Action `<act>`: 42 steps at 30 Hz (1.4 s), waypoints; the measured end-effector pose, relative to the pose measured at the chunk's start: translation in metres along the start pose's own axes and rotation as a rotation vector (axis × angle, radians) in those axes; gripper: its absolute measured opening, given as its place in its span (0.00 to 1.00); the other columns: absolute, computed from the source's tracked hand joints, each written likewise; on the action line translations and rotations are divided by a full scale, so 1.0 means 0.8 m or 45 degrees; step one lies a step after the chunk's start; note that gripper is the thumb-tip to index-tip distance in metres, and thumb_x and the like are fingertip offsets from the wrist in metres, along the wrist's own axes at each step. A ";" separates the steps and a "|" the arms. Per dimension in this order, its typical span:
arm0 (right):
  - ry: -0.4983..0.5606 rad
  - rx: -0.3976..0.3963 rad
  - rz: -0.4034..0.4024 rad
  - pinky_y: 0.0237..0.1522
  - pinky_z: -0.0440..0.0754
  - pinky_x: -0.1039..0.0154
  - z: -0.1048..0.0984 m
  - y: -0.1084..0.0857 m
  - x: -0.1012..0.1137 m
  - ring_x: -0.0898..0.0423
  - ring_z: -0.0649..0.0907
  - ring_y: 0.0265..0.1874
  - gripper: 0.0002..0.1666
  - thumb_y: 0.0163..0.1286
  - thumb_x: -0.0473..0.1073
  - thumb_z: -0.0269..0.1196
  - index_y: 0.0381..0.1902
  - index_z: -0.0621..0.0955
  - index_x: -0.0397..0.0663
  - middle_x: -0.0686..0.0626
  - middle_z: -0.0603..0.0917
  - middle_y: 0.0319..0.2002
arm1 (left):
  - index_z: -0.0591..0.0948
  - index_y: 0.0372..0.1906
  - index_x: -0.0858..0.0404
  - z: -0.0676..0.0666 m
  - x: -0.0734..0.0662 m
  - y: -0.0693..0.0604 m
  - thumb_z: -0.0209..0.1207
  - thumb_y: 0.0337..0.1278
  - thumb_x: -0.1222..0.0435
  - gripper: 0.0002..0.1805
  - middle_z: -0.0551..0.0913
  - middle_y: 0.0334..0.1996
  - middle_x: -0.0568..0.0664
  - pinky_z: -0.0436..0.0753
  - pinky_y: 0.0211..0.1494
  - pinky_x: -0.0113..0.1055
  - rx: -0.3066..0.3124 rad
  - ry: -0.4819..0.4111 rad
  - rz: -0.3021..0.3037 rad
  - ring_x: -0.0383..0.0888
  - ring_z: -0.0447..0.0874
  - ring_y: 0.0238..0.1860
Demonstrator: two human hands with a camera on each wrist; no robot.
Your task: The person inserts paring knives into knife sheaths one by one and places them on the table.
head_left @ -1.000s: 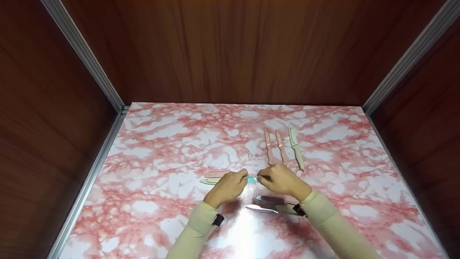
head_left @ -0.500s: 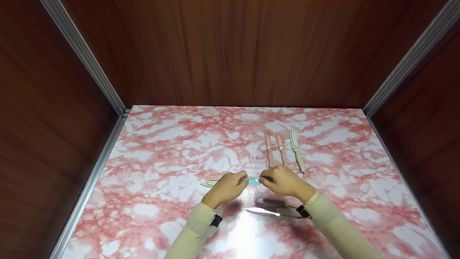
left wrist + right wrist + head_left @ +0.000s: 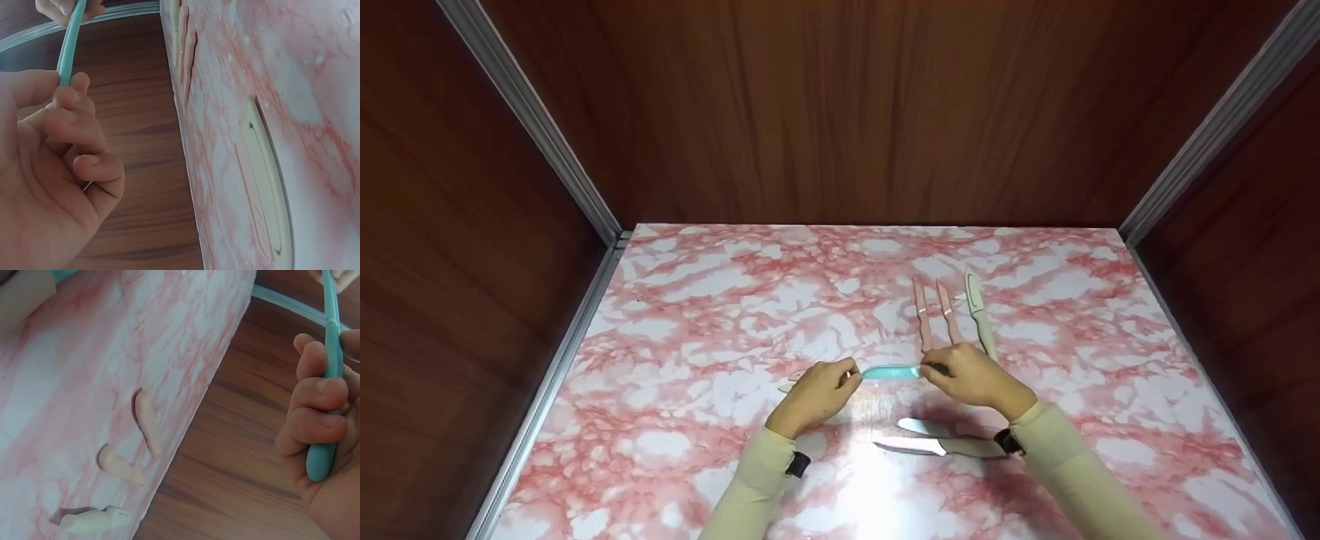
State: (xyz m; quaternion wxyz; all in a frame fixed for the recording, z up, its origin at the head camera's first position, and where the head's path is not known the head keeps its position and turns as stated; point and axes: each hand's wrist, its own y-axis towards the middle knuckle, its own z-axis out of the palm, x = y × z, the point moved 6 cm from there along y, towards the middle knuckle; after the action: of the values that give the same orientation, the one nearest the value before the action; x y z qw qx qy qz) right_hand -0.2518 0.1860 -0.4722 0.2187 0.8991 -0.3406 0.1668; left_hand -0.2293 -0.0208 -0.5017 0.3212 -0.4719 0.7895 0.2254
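Note:
A turquoise knife is held level between both hands, above the table. My right hand grips its handle, fingers curled round it in the right wrist view. With thumb and fingertips my left hand pinches the far end of its turquoise blade-shaped part; whether that surface is a sheath or the blade, I cannot tell. Beneath the left hand lie a pale green sheath and a pink sheath, mostly hidden in the head view.
Two pink knives and a pale green knife lie side by side behind the right hand. Nearer the front, two bare-bladed knives lie near the right wrist. Brown wooden panels surround the red-and-white marbled table.
My hands have moved apart, the left leftward and the right rightward. More of the turquoise blade-shaped part shows between them. Both hands keep hold of the knife.

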 end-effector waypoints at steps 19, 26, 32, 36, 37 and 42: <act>0.008 -0.120 0.436 0.21 0.66 0.64 -0.021 -0.016 -0.082 0.61 0.67 0.16 0.03 0.62 0.37 0.62 0.31 0.81 0.41 0.57 0.70 0.16 | 0.77 0.28 0.60 -0.013 0.035 -0.018 0.49 0.68 0.64 0.12 0.62 0.15 0.37 0.61 0.22 0.28 -0.035 0.114 0.026 0.33 0.58 0.17; 0.012 -0.141 0.595 0.20 0.68 0.63 -0.022 -0.030 -0.124 0.58 0.71 0.17 0.05 0.61 0.32 0.60 0.36 0.79 0.35 0.51 0.74 0.20 | 0.75 0.28 0.57 -0.009 0.050 -0.022 0.49 0.67 0.65 0.10 0.63 0.16 0.40 0.60 0.21 0.30 0.035 0.173 -0.056 0.35 0.58 0.16; 0.025 -0.148 0.735 0.21 0.72 0.60 -0.026 -0.044 -0.156 0.55 0.74 0.19 0.07 0.66 0.34 0.56 0.39 0.77 0.35 0.45 0.78 0.25 | 0.76 0.29 0.58 -0.011 0.057 -0.026 0.49 0.68 0.64 0.10 0.64 0.16 0.40 0.59 0.21 0.30 0.051 0.191 -0.068 0.36 0.58 0.17; 0.017 -0.160 0.808 0.27 0.74 0.55 -0.031 -0.051 -0.175 0.50 0.76 0.24 0.09 0.67 0.36 0.55 0.38 0.77 0.33 0.41 0.77 0.28 | 0.75 0.29 0.58 -0.014 0.059 -0.030 0.49 0.68 0.64 0.10 0.64 0.16 0.40 0.59 0.21 0.30 0.053 0.183 -0.075 0.36 0.57 0.16; 0.014 -0.164 0.832 0.30 0.75 0.53 -0.032 -0.053 -0.179 0.48 0.77 0.26 0.11 0.67 0.36 0.54 0.40 0.77 0.32 0.40 0.77 0.30 | 0.75 0.29 0.57 -0.014 0.059 -0.031 0.48 0.68 0.64 0.10 0.64 0.16 0.40 0.59 0.21 0.30 0.057 0.181 -0.085 0.36 0.57 0.16; 0.003 -0.177 0.956 0.40 0.74 0.45 -0.039 -0.065 -0.201 0.40 0.78 0.35 0.17 0.69 0.37 0.49 0.45 0.74 0.25 0.32 0.77 0.37 | 0.74 0.28 0.56 -0.015 0.061 -0.034 0.48 0.67 0.63 0.11 0.65 0.16 0.40 0.62 0.23 0.31 0.058 0.191 -0.117 0.36 0.60 0.18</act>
State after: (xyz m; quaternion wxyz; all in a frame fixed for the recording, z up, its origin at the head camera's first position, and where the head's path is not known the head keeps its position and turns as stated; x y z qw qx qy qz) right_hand -0.3354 0.3235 -0.5323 0.2032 0.6947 -0.6564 0.2127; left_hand -0.2258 -0.0707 -0.5300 0.2820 -0.5157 0.7938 0.1564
